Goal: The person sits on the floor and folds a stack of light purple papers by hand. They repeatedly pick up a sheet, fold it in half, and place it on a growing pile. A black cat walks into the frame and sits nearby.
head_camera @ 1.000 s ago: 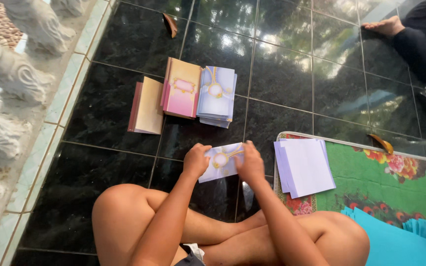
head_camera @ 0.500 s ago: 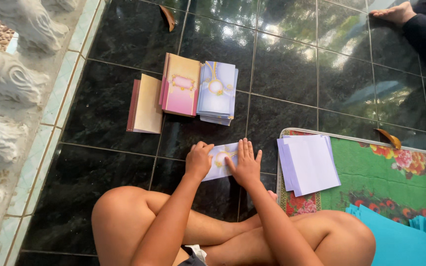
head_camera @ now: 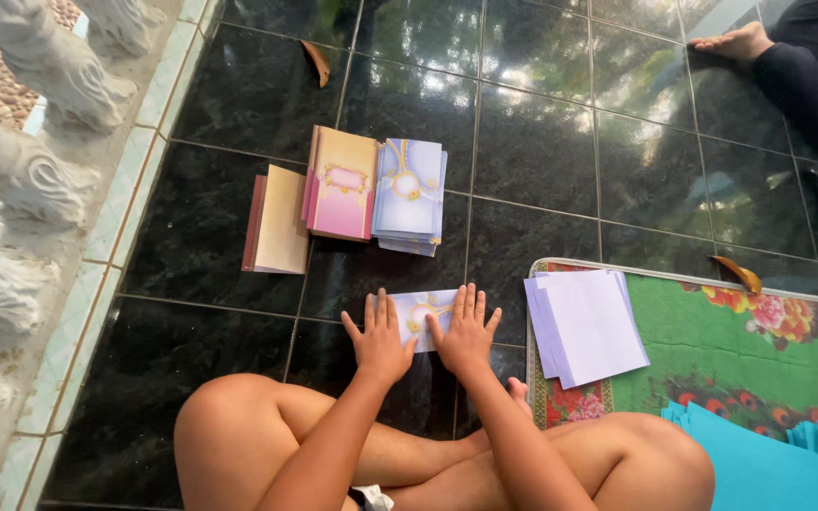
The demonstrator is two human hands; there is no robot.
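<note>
Head view, looking straight down: a pale blue card with a gold ornament lies flat on the dark tiled floor, right in front of the person's crossed legs. Both hands are down on it. Left hand is spread flat, palm down, fingers pointing away from the body and pressing the card's left edge. Right hand is the same story, open and flat, fingers fanned, covering the card's right part. Neither hand grips anything; they just press. Both forearms run up from the bottom of the frame and converge toward the card, wrists close together.

Moving outward: just to the right, a stack of plain pale lavender sheets sits on the edge of a green floral mat, near the right hand but not touching it. Further up the floor, three piles sit side by side: a stack of blue cards, touching a pink and tan stack to its left, and a cream stack with a dark red edge beyond that. White carved balusters line the left side. At top right, another person's bare foot rests on the tiles, well apart.
</note>
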